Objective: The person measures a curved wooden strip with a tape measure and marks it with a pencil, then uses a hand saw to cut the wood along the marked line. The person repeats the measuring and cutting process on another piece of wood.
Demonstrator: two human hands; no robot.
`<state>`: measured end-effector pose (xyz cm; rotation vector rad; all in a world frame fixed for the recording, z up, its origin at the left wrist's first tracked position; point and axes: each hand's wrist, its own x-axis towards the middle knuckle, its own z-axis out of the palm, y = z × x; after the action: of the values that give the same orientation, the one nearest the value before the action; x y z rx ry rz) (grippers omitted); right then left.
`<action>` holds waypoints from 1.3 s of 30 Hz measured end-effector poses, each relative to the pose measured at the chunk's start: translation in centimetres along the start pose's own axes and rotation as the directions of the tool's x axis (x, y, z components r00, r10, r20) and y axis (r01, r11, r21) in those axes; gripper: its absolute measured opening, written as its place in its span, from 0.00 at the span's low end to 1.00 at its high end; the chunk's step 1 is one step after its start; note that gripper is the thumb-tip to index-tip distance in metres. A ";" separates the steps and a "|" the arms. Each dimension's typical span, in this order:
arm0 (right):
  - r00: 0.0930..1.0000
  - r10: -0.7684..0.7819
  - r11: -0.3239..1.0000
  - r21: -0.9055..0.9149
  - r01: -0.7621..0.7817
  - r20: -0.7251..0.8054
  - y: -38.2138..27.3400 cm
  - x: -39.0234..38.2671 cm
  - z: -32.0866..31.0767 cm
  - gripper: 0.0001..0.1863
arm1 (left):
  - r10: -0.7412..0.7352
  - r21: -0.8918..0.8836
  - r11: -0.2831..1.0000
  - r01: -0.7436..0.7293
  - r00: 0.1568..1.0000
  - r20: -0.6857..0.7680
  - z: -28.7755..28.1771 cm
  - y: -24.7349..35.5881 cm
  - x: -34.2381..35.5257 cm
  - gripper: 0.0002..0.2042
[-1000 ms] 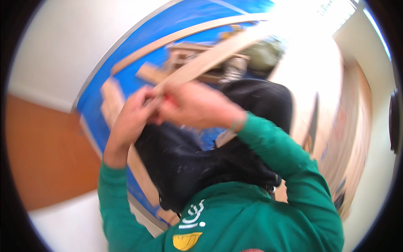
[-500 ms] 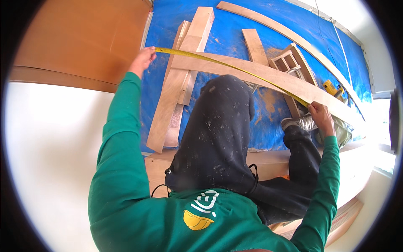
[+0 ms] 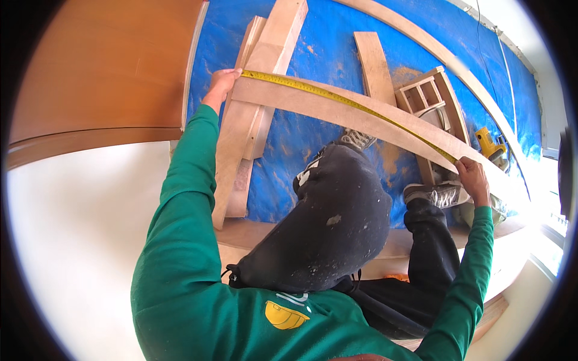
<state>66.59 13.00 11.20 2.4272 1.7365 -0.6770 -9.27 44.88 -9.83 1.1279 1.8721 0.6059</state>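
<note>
A yellow tape measure [image 3: 337, 97] is stretched out along a long wooden board [image 3: 313, 112]. My left hand [image 3: 224, 83] pinches its left end, just beyond the board's left end. Toward the right, my right hand [image 3: 473, 175] is closed on the tape at the board's near edge; whether the tape's case is in that palm is hidden. The board's left end rests across a stack of planks [image 3: 265, 66]. Between my hands the tape bows slightly and runs near the board's far edge on the left, crossing toward its near edge on the right.
Blue sheeting [image 3: 319, 33] dusted with sawdust covers the floor. Beyond the board lie a short plank [image 3: 376, 63], a small wooden frame [image 3: 424, 96], a yellow power tool [image 3: 490, 144] and a long strip [image 3: 433, 45]. A brown panel [image 3: 102, 72] stands at left. My shoes [image 3: 442, 194] are below the board.
My left hand has moved right, bringing the tape's end to the board's left end. The tape now lies closer along the board. My knee has shifted, and the view has moved slightly.
</note>
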 end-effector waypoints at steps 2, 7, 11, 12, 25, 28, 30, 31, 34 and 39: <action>1.000 0.024 1.000 0.004 -0.024 0.012 0.7 0.9 0.5 0.21 | -0.022 0.026 0.999 0.022 1.000 0.001 -0.5 0.3 -0.3 0.22; 0.998 0.020 0.998 -0.063 -0.024 -0.052 1.2 2.2 1.5 0.25 | 0.571 0.699 0.613 -0.367 0.818 -0.072 1.4 5.7 -4.4 0.23; 0.988 0.100 0.990 -0.082 -0.110 -0.119 1.5 2.7 2.0 0.27 | 0.796 0.365 0.469 -0.804 0.564 0.219 13.2 15.0 -11.6 0.23; 0.984 0.123 0.985 -0.105 -0.137 -0.128 1.8 2.8 2.0 0.28 | 0.802 0.237 0.417 -0.877 0.478 0.359 17.2 17.5 -13.8 0.22; 0.913 0.029 0.989 -0.122 -0.086 -0.407 6.7 6.5 4.2 0.30 | 0.120 -0.228 -0.099 -0.969 -0.239 0.964 52.7 38.1 -30.5 0.34; 0.884 0.019 0.975 -0.187 -0.120 -0.467 6.9 6.4 5.1 0.31 | 0.165 -0.221 -0.086 -0.971 -0.233 0.958 53.4 37.7 -30.6 0.31; 0.887 0.010 0.971 -0.208 -0.119 -0.461 6.9 6.2 5.3 0.31 | 0.280 -0.223 0.098 -0.970 -0.188 0.941 53.3 37.1 -30.0 0.16; 0.898 0.027 0.971 -0.202 -0.128 -0.438 6.9 6.2 5.2 0.31 | 0.259 -0.217 0.089 -0.972 -0.188 0.947 53.6 37.2 -29.9 0.20; 0.917 0.051 0.970 -0.201 -0.140 -0.395 6.7 6.2 4.4 0.30 | 0.374 -0.268 0.096 -0.959 -0.214 0.902 54.7 37.1 -30.0 0.22; 0.928 0.111 0.960 -0.204 -0.194 -0.357 8.3 6.1 3.7 0.33 | 0.427 -0.351 0.086 -0.932 -0.284 0.858 57.3 38.1 -31.9 0.20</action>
<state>74.62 14.28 3.89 2.5851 1.5928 -0.0229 64.92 33.97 1.65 2.4537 -0.0696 -0.0459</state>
